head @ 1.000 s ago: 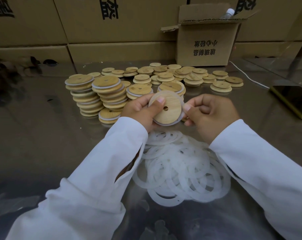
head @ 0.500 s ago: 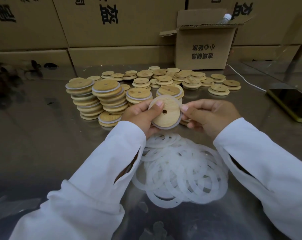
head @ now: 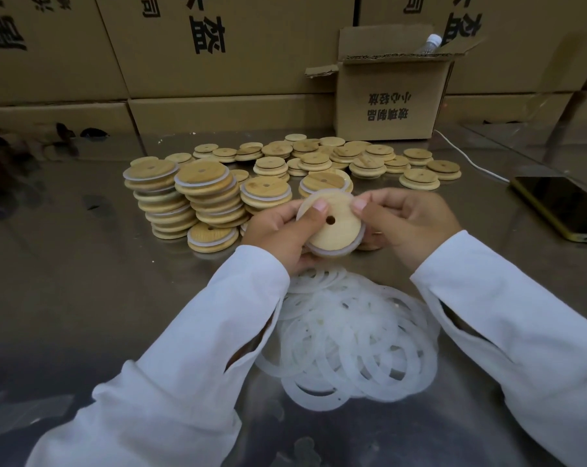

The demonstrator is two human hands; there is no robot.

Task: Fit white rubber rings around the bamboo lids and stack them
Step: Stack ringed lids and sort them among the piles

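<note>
Bamboo lid: judged light, stiff. White rubber ring: soft, stretchy. Left hand grip pinches the rim from 9 o'clock, right hand from 2 o'clock.

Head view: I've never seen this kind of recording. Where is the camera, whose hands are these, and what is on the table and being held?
There is no machine here. The camera sits on a person's head and looks forward and down, so the white sleeves at the bottom are that person's own arms. The left hand and right hand together hold one round bamboo lid with a small hole. A white rubber ring shows around its rim. On the shiny metal table, nearest the person, lies a pile of loose rings. Beyond the hands stand stacks of ringed lids, with bare lids spread farther back. A phone lies at the right, and an open cardboard box stands behind.
</note>
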